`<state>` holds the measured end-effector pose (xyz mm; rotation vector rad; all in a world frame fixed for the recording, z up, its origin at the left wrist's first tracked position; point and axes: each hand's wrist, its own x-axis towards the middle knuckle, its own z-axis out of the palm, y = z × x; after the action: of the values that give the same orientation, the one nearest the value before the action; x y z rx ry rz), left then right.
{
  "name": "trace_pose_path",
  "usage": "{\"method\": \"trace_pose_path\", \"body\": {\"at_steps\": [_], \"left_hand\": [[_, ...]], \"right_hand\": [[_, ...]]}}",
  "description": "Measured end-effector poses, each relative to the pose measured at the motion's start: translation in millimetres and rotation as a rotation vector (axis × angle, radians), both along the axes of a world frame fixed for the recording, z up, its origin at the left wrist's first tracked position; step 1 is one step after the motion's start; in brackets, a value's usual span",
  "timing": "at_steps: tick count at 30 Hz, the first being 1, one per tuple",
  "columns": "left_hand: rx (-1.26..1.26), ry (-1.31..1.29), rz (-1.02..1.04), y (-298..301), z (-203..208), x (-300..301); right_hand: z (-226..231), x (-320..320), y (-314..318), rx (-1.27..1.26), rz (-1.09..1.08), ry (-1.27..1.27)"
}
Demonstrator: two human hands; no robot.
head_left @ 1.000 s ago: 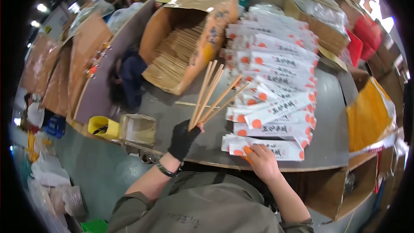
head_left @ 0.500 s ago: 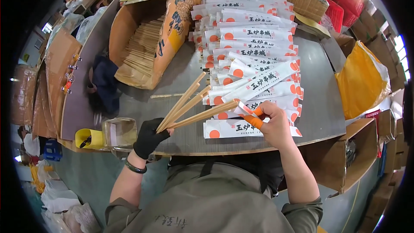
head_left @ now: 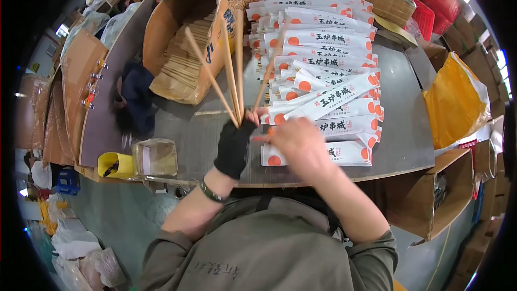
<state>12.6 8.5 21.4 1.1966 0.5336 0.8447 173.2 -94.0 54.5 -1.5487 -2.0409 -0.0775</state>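
My left hand (head_left: pixel 235 143), in a black fingerless glove, is closed round the lower ends of several pale wooden chopsticks (head_left: pixel 239 70). They fan upward in front of the carton, and the rightmost one is smeared by motion. Beside it, to the right, is my blurred right hand (head_left: pixel 301 145), with orange covers on its fingertips close to the left hand's fingers. Whatever it might hold cannot be made out. Under and beyond it lies a long pile of white paper chopstick sleeves (head_left: pixel 323 62) with red-orange dots. One sleeve (head_left: pixel 331 97) rests slantwise on top.
An open carton (head_left: pixel 156 54) of loose chopsticks lies on its side at the back left of the table (head_left: pixel 401 124). Dark cloth (head_left: pixel 135 99), a yellow container (head_left: pixel 116 165) and a clear plastic box (head_left: pixel 156 157) sit left. A yellow bag (head_left: pixel 449 102) and an open box (head_left: pixel 431 194) are right.
My left hand has moved right and turned, swinging the chopsticks from pointing right to nearly upright. My right hand has moved left, toward it, away from the chopstick tips.
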Motion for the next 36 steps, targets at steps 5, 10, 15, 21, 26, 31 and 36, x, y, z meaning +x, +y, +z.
{"method": "trace_pose_path", "body": {"at_steps": [5, 10, 15, 21, 26, 31, 36], "left_hand": [[0.173, 0.504, 0.259, 36, -27, -31], [-0.104, 0.337, 0.207, 13, -33, -47], [-0.161, 0.373, 0.206, -1, -35, -59], [-0.181, 0.428, 0.173, -2, -21, -80], [-0.096, 0.481, 0.044, 6, -7, -96], [-0.021, 0.602, -0.123, 23, 1, -110], [0.044, 0.726, -0.266, 37, 14, -111]], "right_hand": [[-19, 14, -29, -0.121, -0.116, -0.098], [-63, 6, -51, -0.131, 0.078, -0.201], [-74, 6, -50, 0.049, -0.057, 0.163], [-47, 15, -39, -0.260, -0.276, 0.606], [-13, 38, -29, -0.335, -0.431, 0.882], [-6, 45, -29, -0.317, -0.260, 0.820], [-4, 46, -37, -0.216, -0.122, 0.430]]}}
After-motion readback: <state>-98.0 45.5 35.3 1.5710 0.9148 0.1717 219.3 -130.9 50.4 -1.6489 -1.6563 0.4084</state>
